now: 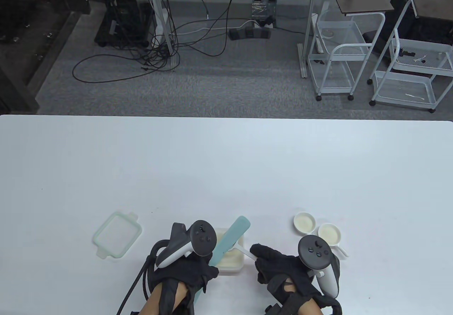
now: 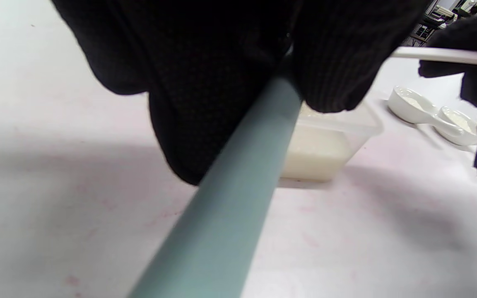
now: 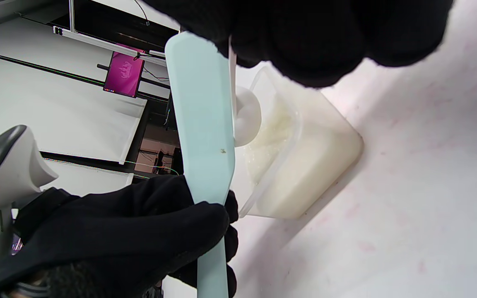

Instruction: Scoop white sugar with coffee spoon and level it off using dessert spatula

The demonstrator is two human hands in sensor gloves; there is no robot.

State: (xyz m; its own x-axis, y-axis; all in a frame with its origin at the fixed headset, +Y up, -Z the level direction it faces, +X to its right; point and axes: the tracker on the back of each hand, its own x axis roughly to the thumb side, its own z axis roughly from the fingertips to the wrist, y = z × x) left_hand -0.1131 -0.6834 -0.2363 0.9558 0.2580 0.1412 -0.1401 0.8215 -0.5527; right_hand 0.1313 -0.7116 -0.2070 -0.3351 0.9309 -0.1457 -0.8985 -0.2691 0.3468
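The table [image 1: 226,159] carries everything near its 6 o'clock edge, with wide bare surface toward 12 o'clock. A clear sugar container [image 1: 231,258] sits between the 2 hands, its pale green lid [image 1: 117,234] well apart at 9 o'clock. At 3 o'clock of the container lie 2 small white measuring spoons [image 1: 316,228], already filled.

The left hand [image 1: 184,276] has its grip clamped round the handle of the teal dessert spatula [image 1: 230,240], whose long axis runs from 7 o'clock up to 1 o'clock, blade crossing over the container. The right hand [image 1: 283,265] pinches the handle of the white coffee spoon [image 1: 244,251]; its bowl lies at 10 o'clock from that grip, over the sugar and just under the blade, as the right wrist view shows.

Judged from this, the levelling turns on the blade lying crosswise on the bowl's rim, so spill falls back into the container. Whether blade and rim touch, I cannot tell.
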